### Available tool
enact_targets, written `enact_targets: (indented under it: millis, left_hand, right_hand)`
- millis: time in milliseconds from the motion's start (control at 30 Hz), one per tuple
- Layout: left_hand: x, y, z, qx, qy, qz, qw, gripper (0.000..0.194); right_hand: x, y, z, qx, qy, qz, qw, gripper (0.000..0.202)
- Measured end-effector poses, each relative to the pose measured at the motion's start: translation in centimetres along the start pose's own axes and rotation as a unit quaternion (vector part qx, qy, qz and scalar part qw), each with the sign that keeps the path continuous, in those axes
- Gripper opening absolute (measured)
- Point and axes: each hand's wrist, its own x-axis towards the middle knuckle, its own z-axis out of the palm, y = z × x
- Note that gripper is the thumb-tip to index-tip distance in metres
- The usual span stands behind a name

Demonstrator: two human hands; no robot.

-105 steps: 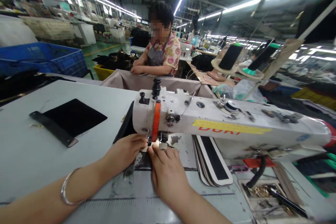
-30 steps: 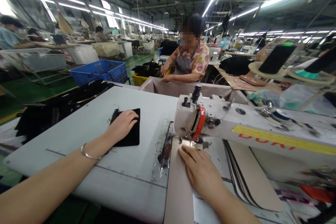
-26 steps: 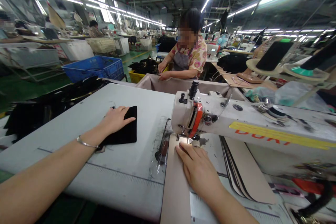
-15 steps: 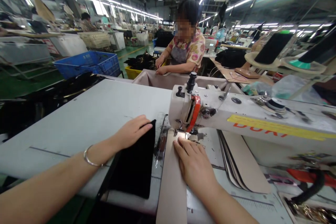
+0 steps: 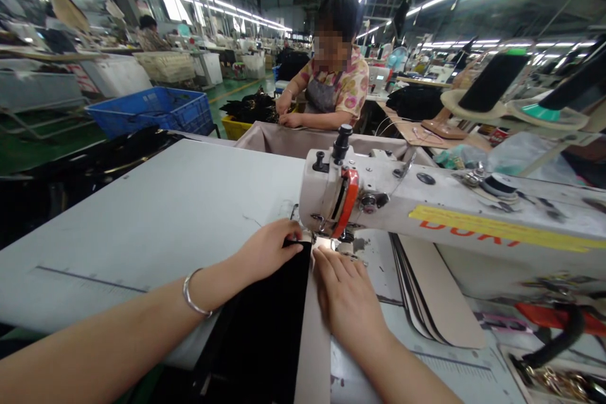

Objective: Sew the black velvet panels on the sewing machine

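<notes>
My left hand (image 5: 274, 247), with a silver bangle at the wrist, pinches the top corner of a black fabric piece (image 5: 269, 328). The fabric's right edge overlaps a long beige strip (image 5: 315, 341). My right hand (image 5: 348, 287) lies on that strip, fingers stretched forward and close together, just in front of the needle area. The white sewing machine (image 5: 379, 192) stands over the strip's far end, its lamp lighting the spot by my fingertips. Whether the fabric reaches under the presser foot is hard to tell.
Several beige pieces with dark undersides (image 5: 440, 297) lie stacked right of my right hand. A person (image 5: 331, 88) works behind a beige-lined bin (image 5: 265, 139). Thread cones (image 5: 495, 82) stand at the right. A blue crate (image 5: 151, 115) is beyond the table (image 5: 180, 202).
My left hand has moved right with the black fabric, which now overlaps the beige strip instead of lying apart from it. My right hand has stayed nearly in place.
</notes>
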Motion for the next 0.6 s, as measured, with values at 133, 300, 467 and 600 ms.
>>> enact_targets:
  millis: [133, 300, 467, 600]
  left_hand:
    - [1.5, 0.5, 0.9, -0.016, -0.025, -0.021, 0.999, 0.008]
    - [2.2, 0.7, 1.3, -0.002, -0.019, -0.042, 0.999, 0.012]
    - [1.9, 0.8, 1.4, 0.008, -0.006, -0.052, 0.999, 0.015]
    - [2.1, 0.8, 1.4, 0.013, -0.015, -0.052, 0.998, 0.014]
  right_hand:
    - [0.0, 0.1, 0.1, -0.003, 0.000, 0.000, 1.000, 0.053]
    - [0.0, 0.2, 0.3, -0.008, 0.006, -0.001, 1.000, 0.057]
    - [0.0, 0.3, 0.4, -0.009, 0.008, -0.001, 1.000, 0.059]
    - [0.1, 0.3, 0.3, -0.015, 0.010, 0.002, 1.000, 0.062]
